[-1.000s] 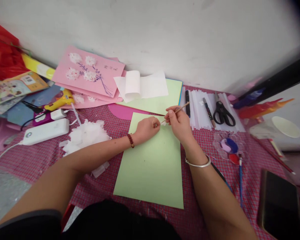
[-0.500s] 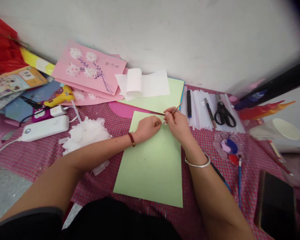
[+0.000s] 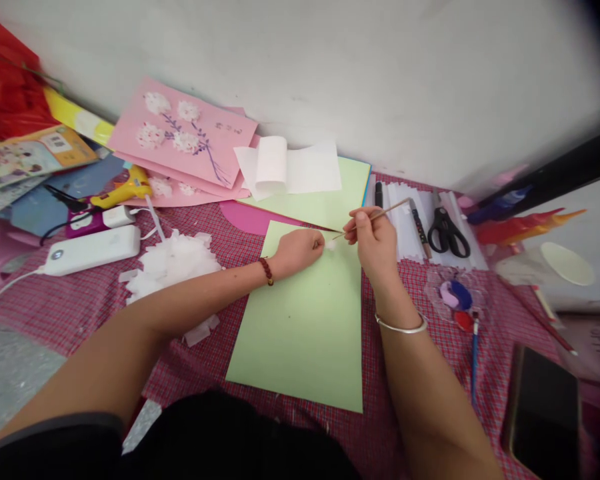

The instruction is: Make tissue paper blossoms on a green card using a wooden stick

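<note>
My right hand (image 3: 377, 237) pinches a thin stick (image 3: 394, 207) whose lower tip points down and left over the top of a light green sheet of paper (image 3: 295, 333). Under that tip is a small white tuft (image 3: 331, 245), probably paper, on or just above the sheet. My left hand (image 3: 297, 252) rests on the sheet's upper left with its fingers curled closed beside the tuft. What those fingers hold, if anything, is hidden. Left of the sheet lies a heap of white paper pieces (image 3: 173, 263), partly behind my left forearm.
Pink cards with white paper flowers (image 3: 185, 137) and a white paper strip (image 3: 313, 170) lie toward the wall. A yellow glue gun (image 3: 123, 190) and white power bank (image 3: 95, 251) stand left. Right are black scissors (image 3: 449, 233), a paint palette (image 3: 455, 293), a brush (image 3: 475, 360) and a phone (image 3: 543, 413).
My right hand has moved right and away from my left hand, with the stick still in it. The white tuft now shows between the hands. My left hand has hardly moved.
</note>
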